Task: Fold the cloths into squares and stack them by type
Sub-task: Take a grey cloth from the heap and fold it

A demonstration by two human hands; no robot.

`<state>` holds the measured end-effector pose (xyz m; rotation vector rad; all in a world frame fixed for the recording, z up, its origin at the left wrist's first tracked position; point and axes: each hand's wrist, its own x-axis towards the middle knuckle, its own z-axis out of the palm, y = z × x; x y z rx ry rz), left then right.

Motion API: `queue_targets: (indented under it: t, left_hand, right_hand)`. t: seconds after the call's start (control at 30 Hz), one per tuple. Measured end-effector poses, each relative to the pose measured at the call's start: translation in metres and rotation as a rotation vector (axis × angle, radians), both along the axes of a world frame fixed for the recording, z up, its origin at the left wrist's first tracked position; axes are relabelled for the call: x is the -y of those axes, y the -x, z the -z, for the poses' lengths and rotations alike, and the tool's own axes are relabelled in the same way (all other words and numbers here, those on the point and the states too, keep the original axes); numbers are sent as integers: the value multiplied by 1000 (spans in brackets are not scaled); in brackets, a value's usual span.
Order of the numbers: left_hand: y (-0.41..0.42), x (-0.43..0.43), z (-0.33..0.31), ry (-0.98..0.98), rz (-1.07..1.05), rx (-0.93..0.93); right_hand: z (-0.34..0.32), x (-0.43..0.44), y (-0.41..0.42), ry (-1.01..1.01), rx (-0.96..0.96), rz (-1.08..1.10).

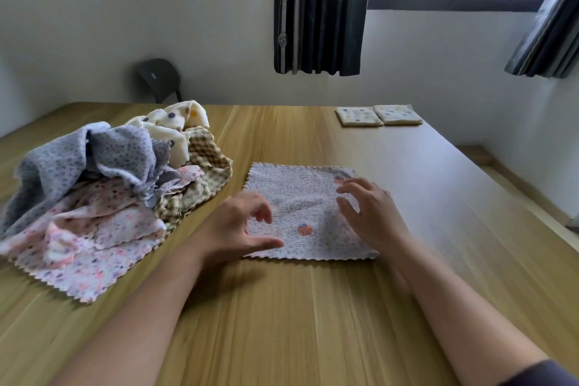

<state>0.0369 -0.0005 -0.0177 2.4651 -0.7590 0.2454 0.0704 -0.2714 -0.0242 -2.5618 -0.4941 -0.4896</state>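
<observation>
the spotted cloth [300, 197] lies spread flat at mid-frame on the tabletop [313, 307], nearly square, its slightly longer side running left to right. the left grip [241, 226] sits at its lower-left edge and the right grip [369, 213] over its right side. both are loosely spread, pinching nothing. each looks equally near an edge to fold from. the unfolded pile [103, 185] lies at the left, and two folded squares [379, 115] sit at the upper right.

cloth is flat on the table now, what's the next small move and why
Probably pinch the near edge of the flat cloth with both hands and fold it over to the far edge. It lies spread out and unfolded, and the left hand and right hand are over it, open, gripping nothing. Two folded squares sit far right.
</observation>
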Motion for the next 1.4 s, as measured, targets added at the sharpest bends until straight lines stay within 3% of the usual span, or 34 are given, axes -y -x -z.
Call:
queue_targets:
  t: [0.1,0.2,0.3,0.43,0.57,0.7,0.93,1.2,1.4]
  left_hand:
    - [1,2,-1,-61,10,-68]
    - [-3,0,4,-91,-70,-12]
    - [-4,1,6,-108,-107,1]
    - [0,3,3,-94,-144,15]
    - [0,0,3,-117,-151,43]
    - [-3,-4,5,-66,-186,50]
    - [-9,-17,10,382,-398,32]
    - [-6,-14,6,544,-377,-37]
    - [-5,-12,6,547,-369,-15]
  right_hand:
    - [-7,-3,10,-139,43,-246]
    - [-10,-14,21,-1,-110,-355]
    - [-7,-24,24,207,-111,-354]
    - [-7,-20,20,202,-102,-349]
    - [-3,-14,15,212,-71,-170]
    - [-1,-7,11,48,-41,-64]
    - [-4,4,9,-440,-9,91]
    - [-3,12,2,-773,-69,70]
    - [-7,11,7,-790,-70,72]
